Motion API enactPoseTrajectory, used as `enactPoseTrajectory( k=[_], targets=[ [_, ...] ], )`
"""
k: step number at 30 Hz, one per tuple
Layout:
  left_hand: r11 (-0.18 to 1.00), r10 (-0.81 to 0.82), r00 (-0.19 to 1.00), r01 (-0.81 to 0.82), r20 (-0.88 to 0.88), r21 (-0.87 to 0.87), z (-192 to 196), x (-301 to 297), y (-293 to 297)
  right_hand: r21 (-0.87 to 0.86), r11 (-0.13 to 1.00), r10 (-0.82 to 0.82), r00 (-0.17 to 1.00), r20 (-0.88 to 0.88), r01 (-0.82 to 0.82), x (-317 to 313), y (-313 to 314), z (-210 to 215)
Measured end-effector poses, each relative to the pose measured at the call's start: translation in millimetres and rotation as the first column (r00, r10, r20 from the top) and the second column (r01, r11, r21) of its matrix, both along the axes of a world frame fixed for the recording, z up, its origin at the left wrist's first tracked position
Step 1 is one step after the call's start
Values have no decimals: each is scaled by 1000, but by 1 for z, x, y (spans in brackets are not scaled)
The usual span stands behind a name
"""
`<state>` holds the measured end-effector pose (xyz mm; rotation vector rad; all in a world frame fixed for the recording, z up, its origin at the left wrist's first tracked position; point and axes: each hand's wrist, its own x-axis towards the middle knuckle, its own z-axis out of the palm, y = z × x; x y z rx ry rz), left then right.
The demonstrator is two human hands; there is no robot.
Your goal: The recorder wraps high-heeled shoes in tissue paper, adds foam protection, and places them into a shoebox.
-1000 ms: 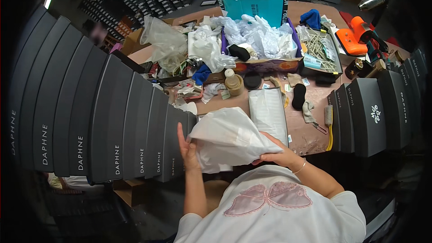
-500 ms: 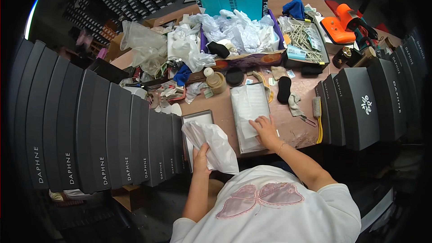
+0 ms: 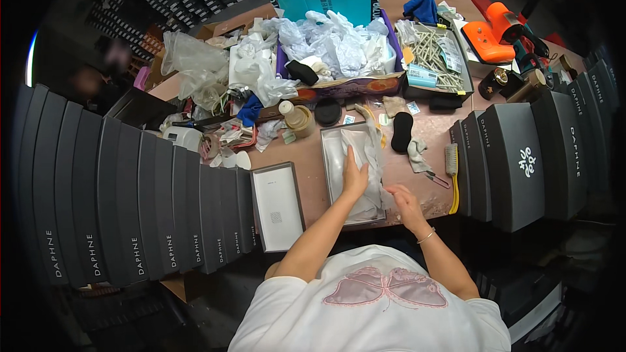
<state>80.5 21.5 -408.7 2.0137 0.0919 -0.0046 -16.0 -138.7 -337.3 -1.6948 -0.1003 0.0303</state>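
Brown cluttered worktable (image 3: pixel 313 176), black boxes (image 3: pixel 130 208) stacked on both sides.

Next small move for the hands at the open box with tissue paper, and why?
Probably fold the loose right flap over. The left hand presses flat on the white tissue paper inside the open grey-rimmed shoe box, while the right hand pinches the paper's edge at the box's right rim, where it spills outward and is not yet tucked.
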Motion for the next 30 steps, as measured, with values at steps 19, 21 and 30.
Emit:
enactPoseTrajectory(
  k=[19,21,30],
  targets=[
    [876,64,991,0,-115,483,-20,-176,205,-968,242,569,819,82,-71,11,63,-28],
    [980,49,980,-10,-191,198,62,-171,198,-877,387,560,828,-22,-285,14,55,-31],
    [865,-292,954,234,-67,-444,91,-115,118,140,988,-4,909,-416,68,23,14,36]
  ],
)
